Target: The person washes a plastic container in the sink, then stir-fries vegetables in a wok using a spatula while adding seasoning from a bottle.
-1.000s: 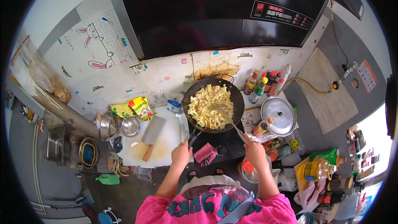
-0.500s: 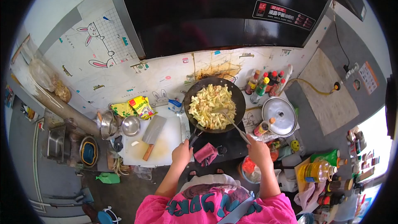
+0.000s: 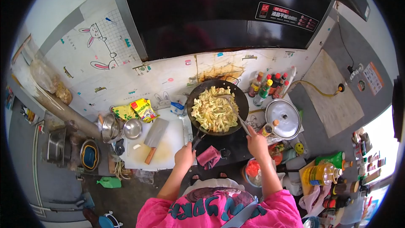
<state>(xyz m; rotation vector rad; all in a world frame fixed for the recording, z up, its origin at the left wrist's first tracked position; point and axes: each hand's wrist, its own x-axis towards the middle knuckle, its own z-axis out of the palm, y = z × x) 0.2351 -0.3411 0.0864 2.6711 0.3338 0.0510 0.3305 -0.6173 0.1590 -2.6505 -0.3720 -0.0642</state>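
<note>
A dark wok [image 3: 243, 101] sits at the stove against the back wall, full of pale yellow-green cut vegetables [image 3: 211, 114] with small brownish pieces among them. My left hand [image 3: 184, 156] is closed around the wok's black handle [image 3: 196, 140]. In my right hand [image 3: 257, 143], fingers wrapped round its handle, is a metal spatula [image 3: 236, 110]. Its head lies in the far part of the wok, resting on the food and partly mixed into it.
On the left, a cleaver [image 3: 156, 134] lies on a white cutting board [image 3: 173, 147], near metal bowls [image 3: 133, 128] and a yellow packet [image 3: 143, 109]. To the right stand sauce bottles [image 3: 263, 92] and a silver lid [image 3: 283, 119]. A pink cloth [image 3: 209, 156] hangs at the stove's front.
The spatula's head has moved from the right-middle of the wok toward its far side, with my right hand shifting slightly forward. The food has shifted; my left hand stays on the handle.
</note>
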